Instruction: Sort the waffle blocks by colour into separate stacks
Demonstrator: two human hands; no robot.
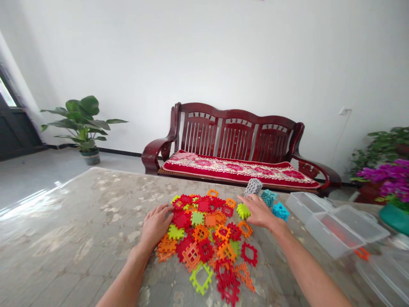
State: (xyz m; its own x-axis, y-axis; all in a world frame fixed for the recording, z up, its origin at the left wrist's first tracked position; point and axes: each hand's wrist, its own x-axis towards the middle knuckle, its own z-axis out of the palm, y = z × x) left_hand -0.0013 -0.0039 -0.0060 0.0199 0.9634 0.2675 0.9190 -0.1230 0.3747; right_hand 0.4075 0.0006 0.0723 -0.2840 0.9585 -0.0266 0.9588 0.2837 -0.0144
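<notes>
A loose pile of flat interlocking plastic tiles (210,220) in red, orange and yellow-green lies on the cloth-covered table. My left hand (156,224) rests at the pile's left edge, its fingers laid over the outer tiles, and no tile shows in its grip. To the right of the pile, my right hand (259,211) has its thumb and fingers around a small stack of yellow-green tiles (243,211). Just beyond that hand stand a grey stack (254,186), a teal stack (269,197) and a blue stack (280,211) of tiles.
Clear plastic boxes (332,238) stand at the right, with red pieces visible through one wall. An orange tile (362,253) lies beside them, near a transparent lid (388,273). A wooden bench (238,132) is behind the table. Purple flowers (388,177) stand far right.
</notes>
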